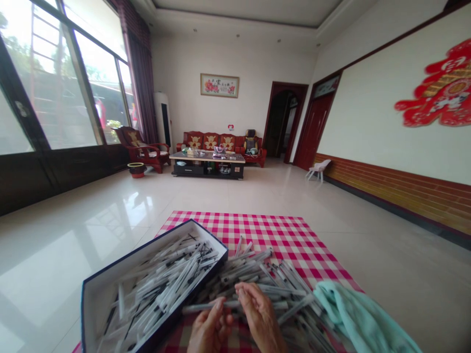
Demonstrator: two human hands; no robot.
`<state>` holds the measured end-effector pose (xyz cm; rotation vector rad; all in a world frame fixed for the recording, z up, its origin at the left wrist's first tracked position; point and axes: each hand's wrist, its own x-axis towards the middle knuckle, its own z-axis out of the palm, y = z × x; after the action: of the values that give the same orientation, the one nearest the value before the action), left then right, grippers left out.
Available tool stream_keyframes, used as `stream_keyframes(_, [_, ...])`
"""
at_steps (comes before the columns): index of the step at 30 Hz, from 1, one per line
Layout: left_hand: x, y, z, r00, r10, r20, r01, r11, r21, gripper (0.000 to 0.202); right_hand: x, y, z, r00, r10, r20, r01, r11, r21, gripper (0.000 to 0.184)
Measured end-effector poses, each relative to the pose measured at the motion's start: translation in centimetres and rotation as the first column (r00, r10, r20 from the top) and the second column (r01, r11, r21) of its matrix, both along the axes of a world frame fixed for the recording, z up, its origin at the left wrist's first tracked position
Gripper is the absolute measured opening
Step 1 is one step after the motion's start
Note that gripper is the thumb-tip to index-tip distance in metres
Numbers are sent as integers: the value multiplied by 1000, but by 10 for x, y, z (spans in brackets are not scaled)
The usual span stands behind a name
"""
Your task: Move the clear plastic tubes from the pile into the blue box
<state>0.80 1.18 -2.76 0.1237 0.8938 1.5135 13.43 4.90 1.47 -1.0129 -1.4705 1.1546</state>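
My left hand (209, 331) and my right hand (261, 318) meet at the bottom middle of the head view, fingers pinched on one clear pen (206, 307) that lies crosswise and sticks out to the left. Just beyond the hands a loose pile of pens (265, 277) lies on a red and white checked cloth (265, 230). To the left stands a dark-rimmed white box (93, 289) holding several more pens (165, 284).
A light teal cloth (360, 318) lies at the right of the pile. Around the cloth is glossy white floor tile. Far off stand a coffee table (208, 164), red sofa (221, 142), armchair (142, 147) and a small white stool (318, 169).
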Motion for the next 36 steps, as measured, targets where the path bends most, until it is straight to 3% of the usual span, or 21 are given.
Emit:
stream_keyframes(4, [2, -1, 4, 1000, 10, -6, -10, 1000, 22, 33, 13, -11, -13, 998, 31, -51, -38, 989, -145, 38])
stream_keyframes(9, [7, -4, 8, 998, 11, -59, -10, 1000, 26, 37, 9, -14, -28, 980, -64, -187, 16, 969, -247, 43])
stream_keyframes(14, [10, -5, 4, 976, -32, -217, 50, 995, 81, 40, 13, -14, -34, 966, 111, -235, -169, 955, -243, 32])
stream_keyframes(19, [4, -8, 10, 833, -74, -548, 172, 977, 130, 44, 11, -21, -27, 903, 329, -277, -410, 851, -327, 23])
stream_keyframes(22, [1, -10, 18, 769, -129, -626, 271, 953, 136, 41, 8, -23, -25, 886, 357, -295, -450, 812, -370, 26])
stream_keyframes(25, [-1, -10, 21, 820, -174, -545, 281, 952, 119, 49, 11, -21, -25, 868, 322, -378, -470, 781, -412, 30])
stream_keyframes(28, [1, -10, 18, 858, -158, -488, 239, 965, 107, 51, 16, -18, -27, 824, 161, -543, -440, 785, -436, 36])
stream_keyframes(32, [7, -11, 12, 818, -231, -526, 342, 932, 122, 41, 17, -14, -31, 772, -58, -633, -287, 857, -428, 35])
stream_keyframes(36, [14, -11, 6, 785, -249, -567, 366, 925, 101, 40, 15, -12, -37, 775, -78, -627, -253, 871, -421, 35])
